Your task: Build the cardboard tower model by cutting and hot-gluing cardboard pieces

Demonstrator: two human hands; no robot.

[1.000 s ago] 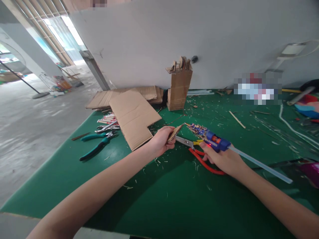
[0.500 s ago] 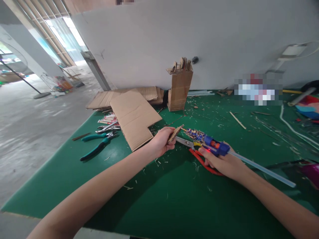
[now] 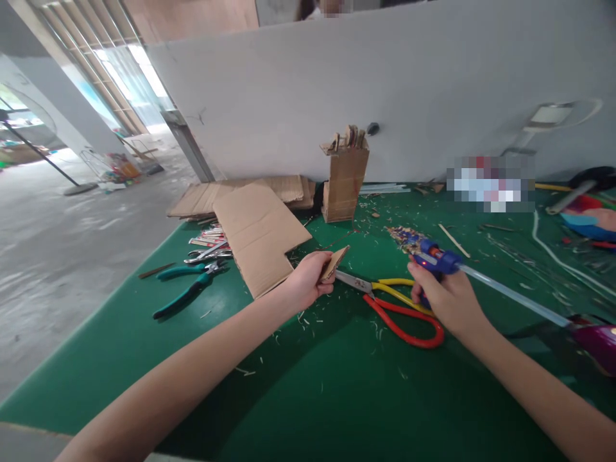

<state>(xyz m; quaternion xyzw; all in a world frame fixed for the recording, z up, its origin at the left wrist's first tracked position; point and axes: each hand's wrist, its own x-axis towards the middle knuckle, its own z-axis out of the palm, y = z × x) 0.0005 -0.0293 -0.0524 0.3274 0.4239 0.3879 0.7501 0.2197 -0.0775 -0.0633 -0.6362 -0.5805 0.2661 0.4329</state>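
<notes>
Between the fingers of my left hand (image 3: 312, 280) is a small cardboard piece (image 3: 335, 263), tilted upward. My right hand (image 3: 445, 294) is wrapped round a blue glue gun (image 3: 436, 256), its nozzle end crusted with debris and pointing left. A clear glue stick (image 3: 513, 294) sticks out of the gun's back, and a red light glows on its side. Scissors (image 3: 404, 308) with one red and one yellow handle lie on the table between my hands. To the left of my left hand rests a flat cardboard sheet (image 3: 260, 234) with a notch cut in it.
A tall cardboard box (image 3: 345, 186) holding cardboard strips stands by the wall. Teal-handled cutting pliers (image 3: 187, 289) and other metal tools lie at the left of the green table (image 3: 269, 410). Scraps are scattered about, and a white cable (image 3: 568, 256) runs along the right.
My right hand has drawn the glue gun away to the right from the cardboard piece, uncovering more of the scissors. My left hand still holds the piece in nearly the same place.
</notes>
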